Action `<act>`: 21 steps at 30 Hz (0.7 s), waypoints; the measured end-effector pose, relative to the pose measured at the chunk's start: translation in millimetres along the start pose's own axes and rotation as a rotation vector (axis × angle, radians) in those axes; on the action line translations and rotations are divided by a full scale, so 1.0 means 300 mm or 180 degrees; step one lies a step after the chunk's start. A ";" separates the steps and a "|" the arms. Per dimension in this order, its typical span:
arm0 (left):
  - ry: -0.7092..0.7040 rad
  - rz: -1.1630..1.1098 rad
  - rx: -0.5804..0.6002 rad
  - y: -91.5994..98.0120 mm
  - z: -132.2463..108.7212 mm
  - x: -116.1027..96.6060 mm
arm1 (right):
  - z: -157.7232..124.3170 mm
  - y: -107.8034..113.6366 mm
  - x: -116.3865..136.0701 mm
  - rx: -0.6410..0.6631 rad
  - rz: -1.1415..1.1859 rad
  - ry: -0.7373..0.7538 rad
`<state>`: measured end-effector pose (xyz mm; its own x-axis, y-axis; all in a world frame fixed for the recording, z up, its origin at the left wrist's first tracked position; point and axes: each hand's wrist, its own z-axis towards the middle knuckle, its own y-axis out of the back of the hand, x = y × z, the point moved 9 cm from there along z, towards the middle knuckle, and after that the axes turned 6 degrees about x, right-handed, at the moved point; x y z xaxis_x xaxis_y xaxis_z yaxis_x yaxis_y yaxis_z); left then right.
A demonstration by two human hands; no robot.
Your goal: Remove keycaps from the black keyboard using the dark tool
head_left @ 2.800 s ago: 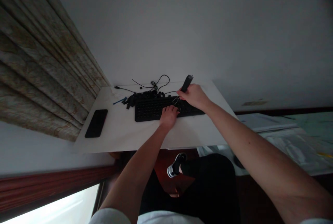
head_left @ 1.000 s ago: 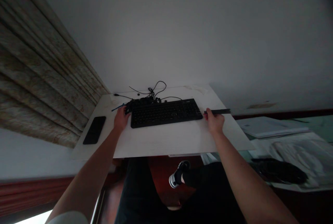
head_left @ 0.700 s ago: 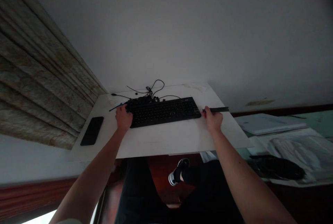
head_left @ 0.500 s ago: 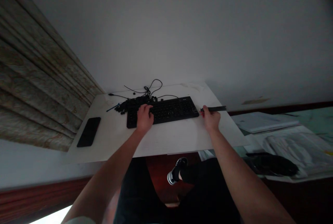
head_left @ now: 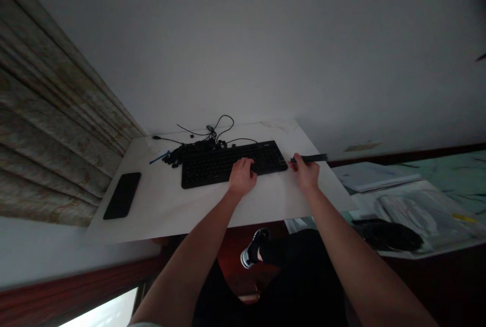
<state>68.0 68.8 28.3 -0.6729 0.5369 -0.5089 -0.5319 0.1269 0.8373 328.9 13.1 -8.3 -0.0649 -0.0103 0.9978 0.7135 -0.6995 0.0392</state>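
Note:
A black keyboard lies slightly slanted on the white table. My left hand rests on its lower middle, fingers over the keys and thumb apart, holding nothing that I can see. Just beyond the keyboard's right end, my right hand is closed around a slim black tool, whose flat end sticks out to the right. Its exact kind is unclear in the dim light. Behind the keyboard's left half lies a heap of small black pieces, likely loose keycaps, with a thin blue stick beside it.
A black cable loops along the wall behind the keyboard. A dark phone lies at the left, near the curtain. To the right, lower down, are papers and a black bundle on a plastic-wrapped stack.
My left hand has slid right along the keyboard, from its left part to the middle. My right hand keeps its grip on the black tool. The view has shifted a little.

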 end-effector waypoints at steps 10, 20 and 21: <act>-0.0211 0.0099 -0.0030 -0.002 0.000 -0.015 | -0.140 -0.326 0.174 0.1672 -0.1209 0.0295; -0.0077 0.0132 -0.0029 -0.007 0.008 0.007 | -0.169 -0.428 0.220 0.2066 -0.2409 0.0670; -0.0071 0.0140 -0.0020 -0.009 0.009 0.009 | -0.172 -0.436 0.226 0.2089 -0.2507 0.0726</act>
<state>69.0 72.1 25.4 -0.6841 0.5601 -0.4671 -0.5053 0.0977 0.8574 195.2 67.2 51.6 -0.7563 0.0974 0.6470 0.6462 -0.0430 0.7619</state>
